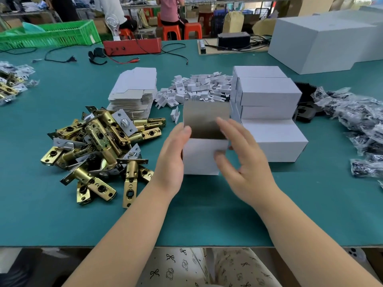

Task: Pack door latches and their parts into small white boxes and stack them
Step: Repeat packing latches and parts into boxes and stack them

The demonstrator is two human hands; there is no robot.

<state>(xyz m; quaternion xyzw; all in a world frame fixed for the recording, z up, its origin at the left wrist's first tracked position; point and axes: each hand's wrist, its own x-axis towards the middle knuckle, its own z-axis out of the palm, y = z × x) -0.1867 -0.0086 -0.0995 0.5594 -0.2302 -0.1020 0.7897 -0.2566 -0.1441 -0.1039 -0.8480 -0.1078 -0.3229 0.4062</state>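
The open box's (202, 156) contents hide behind its front wall.

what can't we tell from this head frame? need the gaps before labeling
- Open white box, head view: its inside is in shadow, behind the front wall and both hands, so whether a latch is packed is unknown.
- Right hand: blurred; contact with the box is unclear.
- Left hand: fingertips lie behind the box edge.
- Closed box stack: contents hidden.
- Clear bags: the dark parts inside are too small to identify, and the right edge cuts them off.
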